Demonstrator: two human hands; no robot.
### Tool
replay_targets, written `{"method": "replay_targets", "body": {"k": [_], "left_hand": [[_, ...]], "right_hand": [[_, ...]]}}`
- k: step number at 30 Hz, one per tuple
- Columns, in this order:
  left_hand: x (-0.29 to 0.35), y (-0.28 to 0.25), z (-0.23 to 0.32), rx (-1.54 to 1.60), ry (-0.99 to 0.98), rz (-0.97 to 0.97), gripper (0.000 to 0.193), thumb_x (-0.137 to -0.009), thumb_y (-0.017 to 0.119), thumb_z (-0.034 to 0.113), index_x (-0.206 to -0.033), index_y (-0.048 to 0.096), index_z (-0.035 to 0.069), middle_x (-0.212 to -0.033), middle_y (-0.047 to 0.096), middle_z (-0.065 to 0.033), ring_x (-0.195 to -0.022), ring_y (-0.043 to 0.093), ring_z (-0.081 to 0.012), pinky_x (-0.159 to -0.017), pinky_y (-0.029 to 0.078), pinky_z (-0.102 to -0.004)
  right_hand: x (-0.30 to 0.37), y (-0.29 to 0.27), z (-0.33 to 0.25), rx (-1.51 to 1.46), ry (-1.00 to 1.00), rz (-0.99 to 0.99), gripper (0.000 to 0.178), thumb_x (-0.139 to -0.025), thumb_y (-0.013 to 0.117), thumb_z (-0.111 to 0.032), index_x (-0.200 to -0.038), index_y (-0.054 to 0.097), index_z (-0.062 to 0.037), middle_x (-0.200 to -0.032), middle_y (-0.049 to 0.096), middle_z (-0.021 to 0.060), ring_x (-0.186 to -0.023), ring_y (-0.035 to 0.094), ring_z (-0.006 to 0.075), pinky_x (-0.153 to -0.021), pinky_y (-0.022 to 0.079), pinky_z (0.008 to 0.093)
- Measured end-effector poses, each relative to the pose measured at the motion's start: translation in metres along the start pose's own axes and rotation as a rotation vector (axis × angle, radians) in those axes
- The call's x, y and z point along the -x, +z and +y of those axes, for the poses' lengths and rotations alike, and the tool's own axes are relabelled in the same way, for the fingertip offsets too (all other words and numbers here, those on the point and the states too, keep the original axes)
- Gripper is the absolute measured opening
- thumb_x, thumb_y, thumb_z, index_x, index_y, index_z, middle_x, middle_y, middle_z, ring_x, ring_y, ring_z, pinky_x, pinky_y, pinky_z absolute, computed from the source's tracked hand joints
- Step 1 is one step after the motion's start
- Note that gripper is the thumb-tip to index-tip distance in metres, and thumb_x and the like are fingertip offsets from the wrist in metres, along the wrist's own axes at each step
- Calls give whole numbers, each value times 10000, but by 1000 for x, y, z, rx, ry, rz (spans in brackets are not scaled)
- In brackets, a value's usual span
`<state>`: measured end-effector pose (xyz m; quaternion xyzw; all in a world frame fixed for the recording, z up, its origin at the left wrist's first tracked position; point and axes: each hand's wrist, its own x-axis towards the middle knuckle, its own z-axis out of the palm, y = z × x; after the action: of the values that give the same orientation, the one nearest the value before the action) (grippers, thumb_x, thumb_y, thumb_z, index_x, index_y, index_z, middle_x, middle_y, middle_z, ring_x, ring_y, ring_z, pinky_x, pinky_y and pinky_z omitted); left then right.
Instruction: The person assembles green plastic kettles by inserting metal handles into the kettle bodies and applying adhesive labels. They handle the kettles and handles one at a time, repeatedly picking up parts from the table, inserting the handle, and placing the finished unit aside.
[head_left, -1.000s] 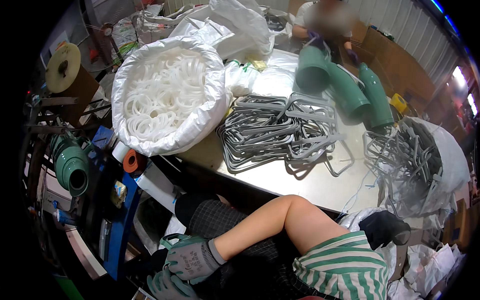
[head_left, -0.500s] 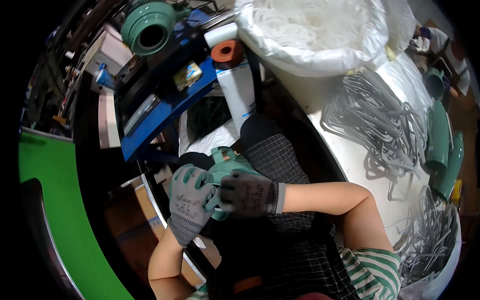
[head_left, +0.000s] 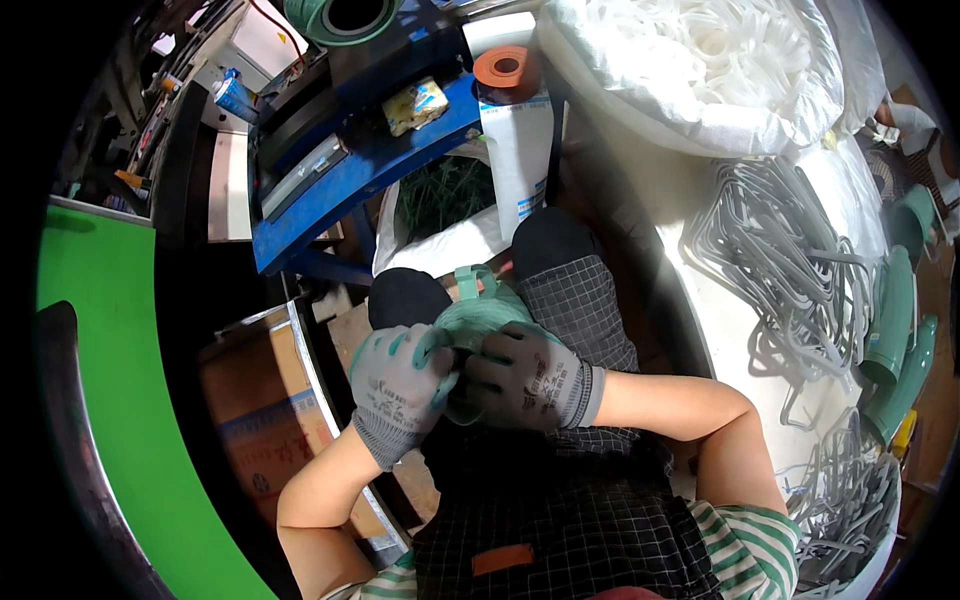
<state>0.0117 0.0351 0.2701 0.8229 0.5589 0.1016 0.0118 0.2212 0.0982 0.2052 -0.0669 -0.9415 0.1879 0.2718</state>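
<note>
A pale green ridged plastic piece (head_left: pixel 484 308) with a squared loop on its far end lies in my lap, between my knees. Both my hands wear grey knit gloves with teal palms. My left hand (head_left: pixel 400 372) is bent over the near left side of the piece, its fingers curled inward. From the right, my right hand (head_left: pixel 525 375) closes over the near right side with bent fingers. The fingertips of both hands meet at the near edge, where the gloves and shadow hide what they pinch.
Ahead stands a blue bench (head_left: pixel 350 195) with an orange tape roll (head_left: pixel 506 75) and a green round housing (head_left: pixel 345 18). On the white table at right lie grey bent strips (head_left: pixel 785 255) and green curved plastic parts (head_left: pixel 888 320), beside a bag of white rings (head_left: pixel 720 50). A cardboard box (head_left: pixel 265 420) sits at left.
My head view has shifted, so the bench sits higher in the picture. Both hands have closed in at the green piece's near edge, and the near loop between them is now hidden.
</note>
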Motion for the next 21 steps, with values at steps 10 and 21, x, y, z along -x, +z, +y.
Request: {"method": "replay_targets", "body": {"k": [10,21], "left_hand": [[-11,9,-29,559,-240,-128,418,-733,840,149,-1111,679,71,-1105,670,-146,-1031,686,-312,-834,559,-433],[36,59,10,389,-54,303,965,-681,952,441,-1455,518,63,-1354,579,-208,-1280,563,-420,-1092,465,-529]], "right_hand": [[4,-2,8,-77,41,100,327,-658,856,-302,-941,742,-185,-1086,645,23,-1015,613,289,-789,521,442],[-5,-40,7,-300,130,-145,341,-731,841,-186,-1038,708,-115,-1113,648,76,-1100,589,335,-917,489,476]]}}
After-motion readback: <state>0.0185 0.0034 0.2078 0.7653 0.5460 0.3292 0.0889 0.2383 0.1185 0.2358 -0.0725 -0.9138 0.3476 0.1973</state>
